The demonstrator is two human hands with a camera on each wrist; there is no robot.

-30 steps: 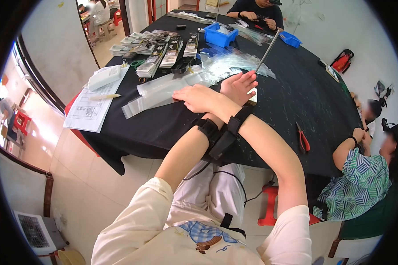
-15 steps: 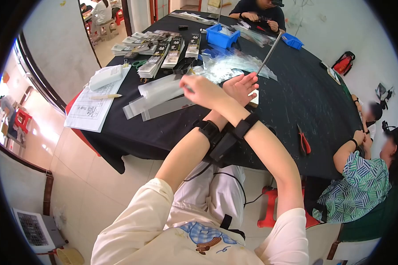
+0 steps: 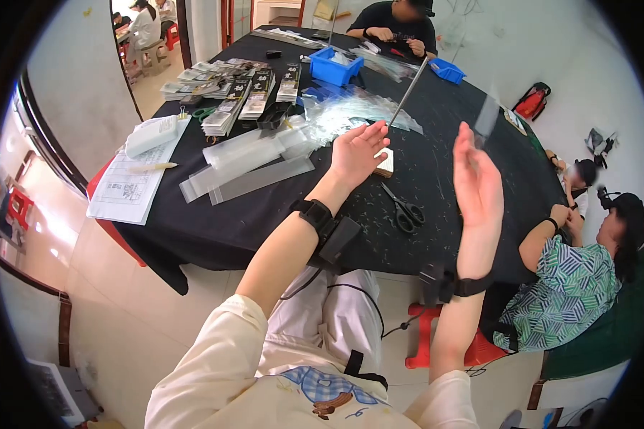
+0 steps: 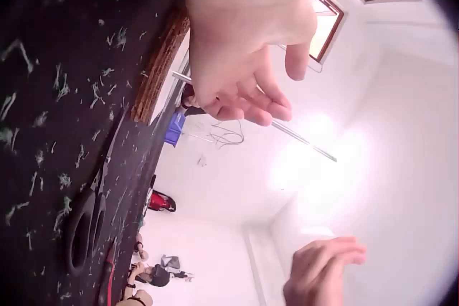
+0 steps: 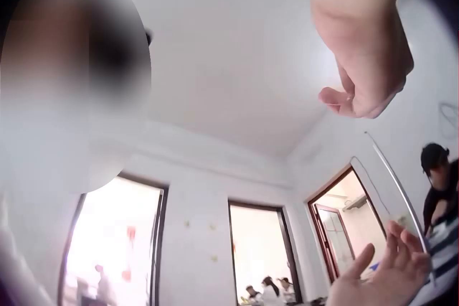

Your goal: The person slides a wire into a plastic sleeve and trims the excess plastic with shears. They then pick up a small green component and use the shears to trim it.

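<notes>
My left hand (image 3: 359,154) is open with fingers loosely extended, its fingertips close to the lower end of an upright metal rod (image 3: 408,93). Raised to the right of it is my right hand (image 3: 478,182). A blurred clear plastic sleeve (image 3: 487,118) sticks up from its fingertips; in the right wrist view the thumb and fingers of that hand (image 5: 369,69) come together. Beneath the left fingers sits a small block (image 3: 385,163), brown-sided in the left wrist view. Black-handled scissors (image 3: 408,217) lie between the hands on the black cloth.
Clear plastic sleeves (image 3: 243,154) lie left of the hands, with a shiny heap of film (image 3: 343,111) behind. Printed packets (image 3: 225,107), a blue bin (image 3: 335,68) and paper sheets (image 3: 132,182) are farther left. Red-handled pliers (image 4: 110,274) lie near the scissors. People sit around the table.
My right hand has lifted off the sleeves and swung from across the left wrist to the right, carrying one sleeve. The left hand stays near the rod. The scissors have come into sight.
</notes>
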